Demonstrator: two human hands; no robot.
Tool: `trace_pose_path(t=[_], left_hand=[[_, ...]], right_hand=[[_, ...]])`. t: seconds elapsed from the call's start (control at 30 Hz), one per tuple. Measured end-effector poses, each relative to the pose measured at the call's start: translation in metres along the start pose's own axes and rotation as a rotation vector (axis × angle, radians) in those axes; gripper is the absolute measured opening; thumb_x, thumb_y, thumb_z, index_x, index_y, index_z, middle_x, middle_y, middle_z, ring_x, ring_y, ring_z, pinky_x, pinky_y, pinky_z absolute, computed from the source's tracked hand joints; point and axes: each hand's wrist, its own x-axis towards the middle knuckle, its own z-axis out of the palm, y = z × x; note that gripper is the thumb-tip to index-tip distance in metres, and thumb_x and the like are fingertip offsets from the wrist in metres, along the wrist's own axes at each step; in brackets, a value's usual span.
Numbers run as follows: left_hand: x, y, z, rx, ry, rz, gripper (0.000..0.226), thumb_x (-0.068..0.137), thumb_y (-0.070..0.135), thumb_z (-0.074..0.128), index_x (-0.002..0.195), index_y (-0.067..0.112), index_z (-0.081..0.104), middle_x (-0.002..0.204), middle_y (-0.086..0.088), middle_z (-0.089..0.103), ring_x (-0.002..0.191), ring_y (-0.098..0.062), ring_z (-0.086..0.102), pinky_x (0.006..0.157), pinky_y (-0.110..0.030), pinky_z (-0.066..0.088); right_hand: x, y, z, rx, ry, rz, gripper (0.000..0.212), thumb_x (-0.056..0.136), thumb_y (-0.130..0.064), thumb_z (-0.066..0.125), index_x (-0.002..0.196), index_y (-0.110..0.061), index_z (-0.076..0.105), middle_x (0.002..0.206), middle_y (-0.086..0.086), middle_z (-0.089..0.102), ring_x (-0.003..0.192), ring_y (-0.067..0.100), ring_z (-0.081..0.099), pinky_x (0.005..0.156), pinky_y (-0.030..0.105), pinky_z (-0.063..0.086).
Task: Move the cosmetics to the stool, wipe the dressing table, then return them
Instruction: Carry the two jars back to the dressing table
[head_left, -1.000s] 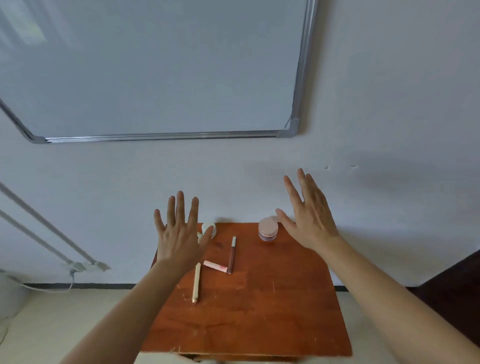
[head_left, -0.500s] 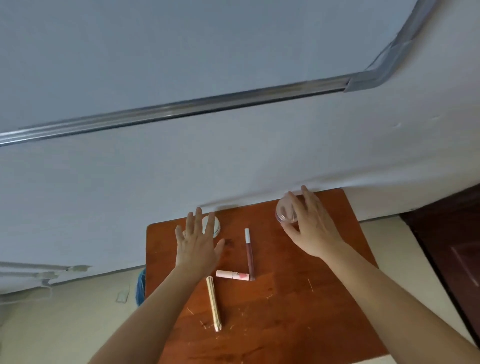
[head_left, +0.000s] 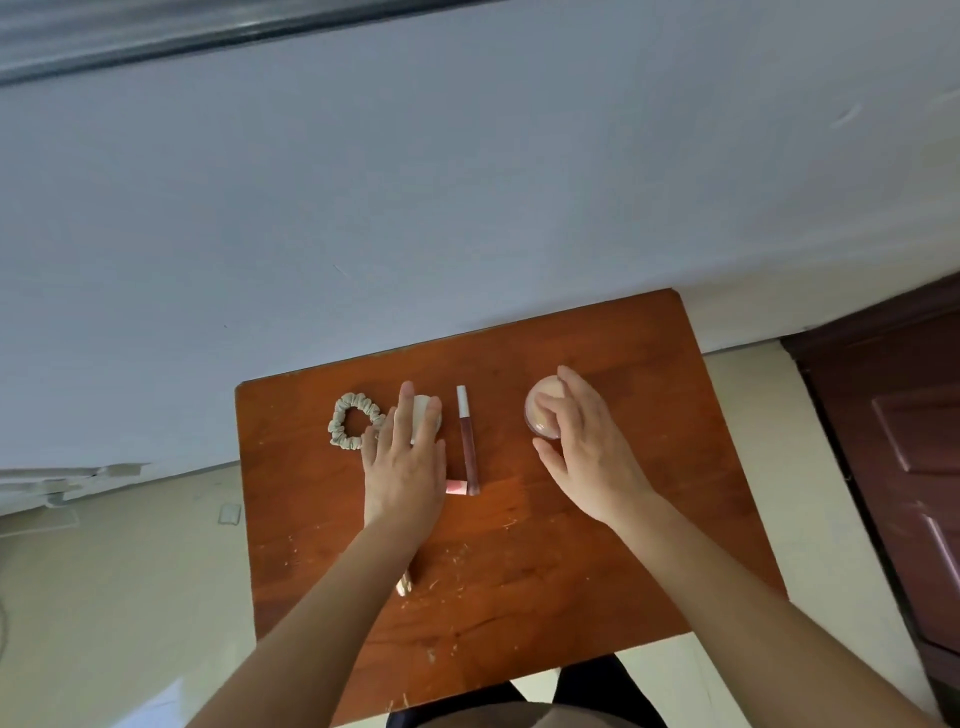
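We have one view, from a camera worn on the head, looking forward and steeply down over the wooden table (head_left: 519, 545) toward the wall (head_left: 467, 208) behind it, so that the table's far edge runs tilted across the frame, higher at the right. It sits near enough that both forearms enter from the bottom edge and the left hand (head_left: 405, 467) and right hand (head_left: 587, 452), the latter curled round the pink jar (head_left: 540, 387), land mid-frame, while its wide angle also takes in floor (head_left: 130, 597) at both sides and a dark door (head_left: 893, 441) at the right.
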Motion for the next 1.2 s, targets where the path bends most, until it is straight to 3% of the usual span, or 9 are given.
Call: trace_pose_path(t=[0.1,0.2,0.27,0.4,0.6,0.73,0.97,1.07,1.2], left_hand=[[0.006,0.001,-0.008,-0.03,-0.002,-0.015,0.052,0.094,0.007,0.055,0.141,0.022,0.037,0.158,-0.009,0.023,0.136,-0.034,0.039,0.113,-0.049,0.032],[0.006,0.012,-0.029,-0.131,0.05,0.011,0.044,0.096,0.013,0.056,0.137,0.021,0.043,0.153,-0.008,0.033,0.126,-0.034,0.051,0.098,-0.045,0.05],[0.002,0.024,-0.048,-0.155,0.142,0.086,0.042,0.095,0.015,0.057,0.135,0.022,0.044,0.151,-0.008,0.037,0.122,-0.035,0.054,0.087,-0.046,0.056],[0.0,0.054,-0.091,-0.173,0.319,0.2,0.044,0.092,0.011,0.06,0.132,0.022,0.047,0.15,-0.01,0.039,0.12,-0.038,0.054,0.083,-0.05,0.055],[-0.005,0.115,-0.168,-0.18,0.515,0.395,0.043,0.098,0.03,0.043,0.14,0.028,0.044,0.15,-0.014,0.035,0.123,-0.037,0.049,0.084,-0.05,0.055],[-0.011,0.147,-0.195,-0.207,0.615,0.59,0.041,0.098,0.025,0.05,0.139,0.023,0.05,0.147,-0.018,0.039,0.121,-0.039,0.049,0.086,-0.051,0.054],[-0.046,0.221,-0.182,-0.357,0.548,0.936,0.039,0.099,0.026,0.049,0.137,0.023,0.053,0.145,-0.016,0.041,0.117,-0.036,0.05,0.085,-0.051,0.054],[-0.085,0.266,-0.17,-0.359,0.467,1.121,0.039,0.101,0.029,0.045,0.139,0.025,0.049,0.144,-0.015,0.04,0.114,-0.033,0.052,0.083,-0.047,0.055],[-0.155,0.33,-0.156,-0.369,0.367,1.343,0.04,0.1,0.031,0.044,0.139,0.023,0.049,0.14,-0.016,0.044,0.112,-0.033,0.052,0.084,-0.047,0.054]], right_hand=[[0.003,-0.002,-0.006,0.033,0.012,-0.031,0.046,0.088,-0.017,0.071,0.127,-0.012,0.047,0.147,0.015,0.037,0.129,0.03,0.049,0.092,0.033,0.056],[0.004,-0.003,-0.022,0.029,0.044,-0.054,0.05,0.087,-0.021,0.073,0.128,-0.014,0.045,0.14,0.011,0.04,0.122,0.026,0.053,0.09,0.025,0.055],[0.001,-0.001,-0.041,0.032,0.089,-0.064,0.049,0.087,-0.024,0.072,0.129,-0.013,0.047,0.137,0.011,0.042,0.121,0.026,0.054,0.088,0.028,0.057],[-0.004,0.004,-0.086,0.025,0.213,-0.066,0.051,0.086,-0.032,0.071,0.129,-0.014,0.05,0.136,0.008,0.047,0.121,0.024,0.054,0.086,0.032,0.058],[-0.022,0.003,-0.172,0.0,0.549,0.027,0.046,0.083,-0.036,0.067,0.124,-0.023,0.052,0.138,-0.001,0.043,0.116,0.021,0.053,0.074,0.028,0.054],[-0.059,0.001,-0.211,-0.08,0.703,0.137,0.048,0.084,-0.04,0.065,0.127,-0.023,0.051,0.142,0.001,0.04,0.115,0.023,0.053,0.075,0.028,0.052],[-0.199,0.002,-0.229,-0.305,0.8,0.434,0.049,0.086,-0.049,0.061,0.127,-0.024,0.052,0.137,0.0,0.043,0.109,0.022,0.057,0.075,0.028,0.053],[-0.277,-0.002,-0.228,-0.379,0.86,0.589,0.051,0.085,-0.053,0.054,0.128,-0.026,0.048,0.137,-0.001,0.044,0.11,0.022,0.057,0.077,0.027,0.051],[-0.386,-0.012,-0.224,-0.442,0.948,0.791,0.051,0.086,-0.052,0.056,0.129,-0.024,0.053,0.139,0.0,0.046,0.111,0.024,0.057,0.076,0.034,0.055]])
